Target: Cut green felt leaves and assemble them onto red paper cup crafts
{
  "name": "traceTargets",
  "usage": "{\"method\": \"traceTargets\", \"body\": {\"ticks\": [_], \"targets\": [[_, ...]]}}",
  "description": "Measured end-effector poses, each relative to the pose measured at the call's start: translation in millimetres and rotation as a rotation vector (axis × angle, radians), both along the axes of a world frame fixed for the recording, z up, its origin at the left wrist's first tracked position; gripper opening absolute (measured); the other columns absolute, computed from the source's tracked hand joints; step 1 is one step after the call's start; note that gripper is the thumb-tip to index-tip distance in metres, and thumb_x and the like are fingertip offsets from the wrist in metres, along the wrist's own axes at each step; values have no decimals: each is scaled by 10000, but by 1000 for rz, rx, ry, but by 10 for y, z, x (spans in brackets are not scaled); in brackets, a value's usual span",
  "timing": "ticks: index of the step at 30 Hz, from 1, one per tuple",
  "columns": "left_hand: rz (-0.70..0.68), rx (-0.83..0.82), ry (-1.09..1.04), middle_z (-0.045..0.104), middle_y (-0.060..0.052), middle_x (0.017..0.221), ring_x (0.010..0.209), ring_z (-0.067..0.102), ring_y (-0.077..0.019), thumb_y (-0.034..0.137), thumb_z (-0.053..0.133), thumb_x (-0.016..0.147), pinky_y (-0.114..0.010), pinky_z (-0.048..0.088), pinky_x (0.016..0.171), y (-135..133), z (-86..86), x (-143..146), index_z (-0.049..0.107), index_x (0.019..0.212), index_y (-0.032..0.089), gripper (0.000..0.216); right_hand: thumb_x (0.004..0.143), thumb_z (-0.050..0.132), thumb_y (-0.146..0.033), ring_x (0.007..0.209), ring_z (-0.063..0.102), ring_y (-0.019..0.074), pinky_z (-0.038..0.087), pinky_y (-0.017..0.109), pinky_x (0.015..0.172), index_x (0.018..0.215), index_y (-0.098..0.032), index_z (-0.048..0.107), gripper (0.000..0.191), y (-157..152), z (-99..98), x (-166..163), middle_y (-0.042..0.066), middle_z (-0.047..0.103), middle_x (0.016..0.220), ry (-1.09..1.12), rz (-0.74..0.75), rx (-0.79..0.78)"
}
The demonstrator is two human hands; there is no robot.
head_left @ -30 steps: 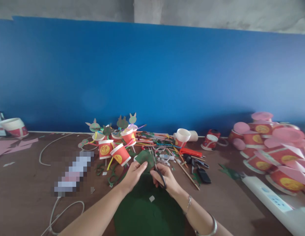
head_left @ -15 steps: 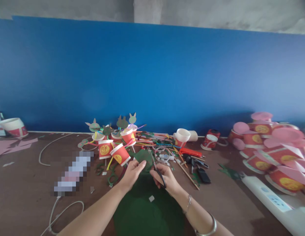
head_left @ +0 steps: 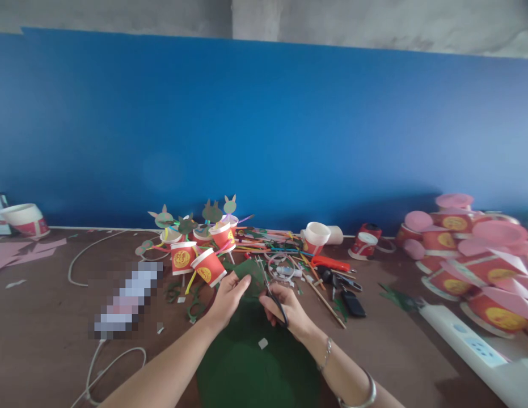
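Observation:
Between thumb and fingers, my left hand (head_left: pixel 230 296) pinches a piece of dark green paper (head_left: pixel 249 276). My right hand (head_left: pixel 289 309) is closed around a pair of scissors (head_left: pixel 275 300), its blades pointing away from me beside the paper's right edge. The blades look slightly apart. Below both hands a larger dark green sheet (head_left: pixel 255 371) lies on the table, with a small white scrap (head_left: pixel 262 343) on it. Red paper cups (head_left: pixel 209 267) with green animal-head cutouts stand just beyond my left hand.
Pink-decorated red cups (head_left: pixel 497 277) are piled at the right, near a white power strip (head_left: pixel 463 340). An orange-red tool (head_left: pixel 330 263), a black key fob (head_left: pixel 353 304) and a wooden stick (head_left: pixel 327 303) lie beyond my right hand. A pixelated phone-like shape (head_left: pixel 126 297) with a cable lies left.
The green paper in my left hand has tilted slightly and my left fingers shifted a little. The scissors stay at nearly the same place, blades close to the paper.

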State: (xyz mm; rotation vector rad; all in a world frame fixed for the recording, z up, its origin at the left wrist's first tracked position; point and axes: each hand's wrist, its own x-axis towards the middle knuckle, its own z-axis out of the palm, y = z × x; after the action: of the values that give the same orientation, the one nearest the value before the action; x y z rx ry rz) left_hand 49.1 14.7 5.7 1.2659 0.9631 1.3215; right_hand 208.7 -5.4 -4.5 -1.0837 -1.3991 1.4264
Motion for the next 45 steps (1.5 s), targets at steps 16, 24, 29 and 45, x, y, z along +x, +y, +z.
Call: {"method": "traceTargets", "body": {"ticks": [16, 24, 29, 45], "targets": [[43, 5, 19, 474, 40, 499, 508, 398, -98, 409, 618, 724, -233, 339, 524, 3, 14, 9, 527, 532, 162, 326, 704, 646, -512, 323, 366, 45, 306, 155, 305, 666, -159, 523, 376, 3, -4, -6, -70, 452, 408, -21, 2, 23], [-6, -1, -13, 526, 22, 555, 572, 464, -118, 402, 616, 743, -232, 371, 562, 21, -2, -7, 574, 610, 151, 287, 705, 647, -504, 303, 357, 40, 290, 150, 299, 665, -158, 531, 367, 7, -3, -15, -70, 456, 393, -22, 5, 21], [4, -19, 2, 571, 11, 638, 627, 493, -125, 406, 581, 784, -234, 385, 606, 38, -42, -22, 594, 696, 148, 273, 711, 642, -489, 311, 370, 48, 301, 156, 305, 678, -160, 540, 347, 2, -2, -8, -68, 467, 401, -29, 13, 18], [-57, 15, 22, 632, -22, 746, 710, 544, -159, 386, 584, 777, -261, 421, 676, 35, 9, -31, 635, 750, 150, 242, 694, 644, -502, 332, 370, 50, 316, 162, 320, 661, -171, 519, 355, -12, 23, -18, -73, 457, 410, -42, -5, -2]]}}
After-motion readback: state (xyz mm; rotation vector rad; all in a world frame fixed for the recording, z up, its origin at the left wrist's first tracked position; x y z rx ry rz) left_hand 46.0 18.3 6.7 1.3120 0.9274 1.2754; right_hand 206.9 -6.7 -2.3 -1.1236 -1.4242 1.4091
